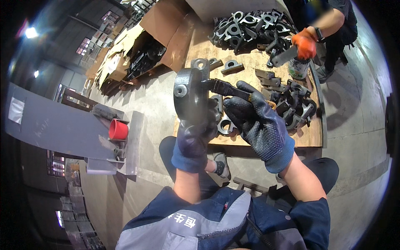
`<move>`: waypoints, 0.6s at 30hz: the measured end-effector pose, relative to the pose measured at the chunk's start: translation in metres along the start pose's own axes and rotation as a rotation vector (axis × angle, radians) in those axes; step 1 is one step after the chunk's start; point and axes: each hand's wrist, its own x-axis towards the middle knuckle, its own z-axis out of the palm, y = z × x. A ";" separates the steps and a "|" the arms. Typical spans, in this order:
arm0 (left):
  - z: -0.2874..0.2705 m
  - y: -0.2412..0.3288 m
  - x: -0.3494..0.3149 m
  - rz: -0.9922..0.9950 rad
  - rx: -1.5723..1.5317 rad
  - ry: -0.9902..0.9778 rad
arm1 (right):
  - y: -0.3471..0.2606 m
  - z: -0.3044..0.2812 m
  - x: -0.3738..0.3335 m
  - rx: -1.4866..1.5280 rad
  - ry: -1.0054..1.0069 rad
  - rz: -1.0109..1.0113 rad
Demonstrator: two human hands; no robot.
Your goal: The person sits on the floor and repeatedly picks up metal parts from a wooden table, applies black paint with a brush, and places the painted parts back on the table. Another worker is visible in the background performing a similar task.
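My left hand (195, 135), in a dark coated glove with a blue cuff, grips a dark metal bracket (189, 93) and holds it up over the table's near edge. The bracket has a curved body with a round hole in its side and a lug at the top. My right hand (264, 129), in a matching glove, is closed on a blackened paintbrush (227, 88). Its tip points left and meets the bracket's right side, or lies just in front of it; I cannot tell which. The brush's orange-brown handle end shows behind the glove.
A wooden tabletop (250, 79) bears a heap of ring-shaped brackets (246, 27) at the back and dark brackets (296, 106) at right. A co-worker's orange-gloved hand (305, 43) holds a flat part above a can (298, 68). Left are a cardboard box (164, 33) and red bucket (118, 129).
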 end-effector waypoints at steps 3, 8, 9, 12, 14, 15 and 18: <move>-0.008 -0.003 0.002 -0.009 0.011 -0.061 | -0.003 0.000 0.000 0.071 0.032 0.074; -0.008 -0.005 0.000 -0.080 0.016 0.060 | -0.015 -0.007 0.001 0.016 -0.026 0.179; -0.013 -0.007 0.000 -0.074 0.000 0.043 | -0.016 -0.006 0.001 -0.002 -0.006 0.184; -0.016 -0.006 -0.003 -0.098 0.032 0.051 | -0.024 -0.017 0.000 -0.823 -0.210 -0.121; -0.009 -0.004 -0.004 -0.095 0.029 0.110 | -0.023 -0.025 -0.001 -0.859 -0.250 -0.222; 0.000 -0.003 -0.003 -0.076 0.003 0.155 | -0.028 -0.025 -0.002 -0.915 -0.250 -0.262; 0.000 -0.003 -0.003 -0.069 0.007 0.143 | -0.040 -0.018 -0.001 -0.810 -0.187 -0.252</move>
